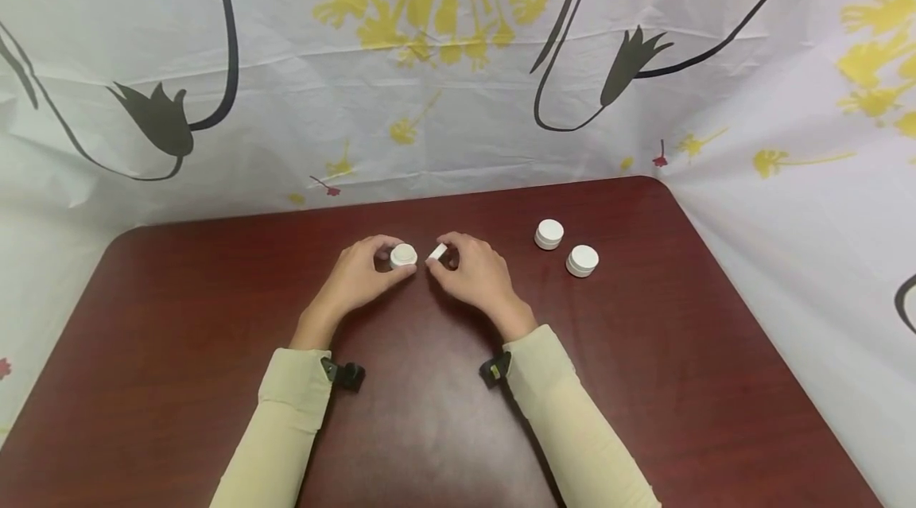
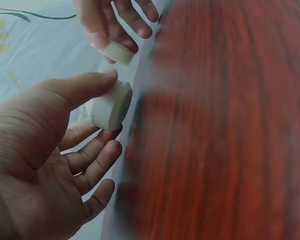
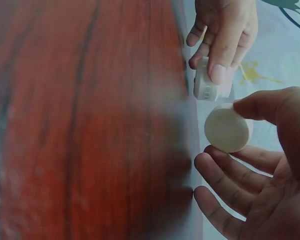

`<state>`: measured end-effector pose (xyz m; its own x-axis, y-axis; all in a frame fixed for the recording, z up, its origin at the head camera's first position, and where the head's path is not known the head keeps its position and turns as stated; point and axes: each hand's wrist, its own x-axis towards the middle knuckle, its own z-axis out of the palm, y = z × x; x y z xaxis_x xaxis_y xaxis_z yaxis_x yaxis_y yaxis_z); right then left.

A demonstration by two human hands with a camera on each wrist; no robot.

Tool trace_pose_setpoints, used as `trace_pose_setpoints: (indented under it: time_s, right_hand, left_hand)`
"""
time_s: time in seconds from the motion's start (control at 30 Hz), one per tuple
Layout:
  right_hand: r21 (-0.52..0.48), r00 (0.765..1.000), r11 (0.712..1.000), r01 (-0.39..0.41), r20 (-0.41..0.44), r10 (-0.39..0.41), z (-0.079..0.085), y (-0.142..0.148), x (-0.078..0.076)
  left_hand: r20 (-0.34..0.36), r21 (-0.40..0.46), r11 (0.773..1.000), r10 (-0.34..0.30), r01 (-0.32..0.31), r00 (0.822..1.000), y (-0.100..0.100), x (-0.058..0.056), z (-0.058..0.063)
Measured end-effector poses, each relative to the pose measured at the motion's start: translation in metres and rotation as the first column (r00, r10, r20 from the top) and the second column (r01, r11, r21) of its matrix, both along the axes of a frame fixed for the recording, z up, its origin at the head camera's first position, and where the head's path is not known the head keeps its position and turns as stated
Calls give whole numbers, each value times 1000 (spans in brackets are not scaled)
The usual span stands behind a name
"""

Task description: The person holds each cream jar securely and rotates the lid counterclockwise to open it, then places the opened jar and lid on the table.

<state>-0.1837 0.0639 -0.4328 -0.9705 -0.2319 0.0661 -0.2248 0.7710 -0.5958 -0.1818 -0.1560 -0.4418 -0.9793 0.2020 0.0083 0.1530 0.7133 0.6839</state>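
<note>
Near the far side of the table, my left hand point(image 1: 358, 276) pinches a small round white jar point(image 1: 404, 255) between thumb and fingers. The jar's narrower neck faces up in the head view, and small printed marks show on its side point(image 3: 205, 85) in the right wrist view. Just to the right, my right hand point(image 1: 478, 276) pinches a white lid point(image 1: 437, 252) by its rim, tilted on edge. In the right wrist view the lid's flat round face point(image 3: 228, 130) is toward the camera. A small gap separates lid and jar.
Two more white lidded jars, one farther back point(image 1: 549, 234) and one nearer point(image 1: 582, 261), stand upright to the right of my right hand. The dark red-brown table point(image 1: 179, 349) ends at a patterned white cloth point(image 1: 458, 118) behind and at the sides.
</note>
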Motion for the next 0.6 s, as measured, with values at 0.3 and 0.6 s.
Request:
trace_pose_setpoints:
  time_s: [0.3,0.6]
  right_hand:
    - [18,999,1000,-9,52,8,-2,2,-2]
    - [61,997,998,-19,76,15,-2,3,-2]
  left_hand:
    - [26,-25,1000,2,-2,1000,0,0,-2]
    - [-5,-41,999,-12,12,1000,0,1,-4]
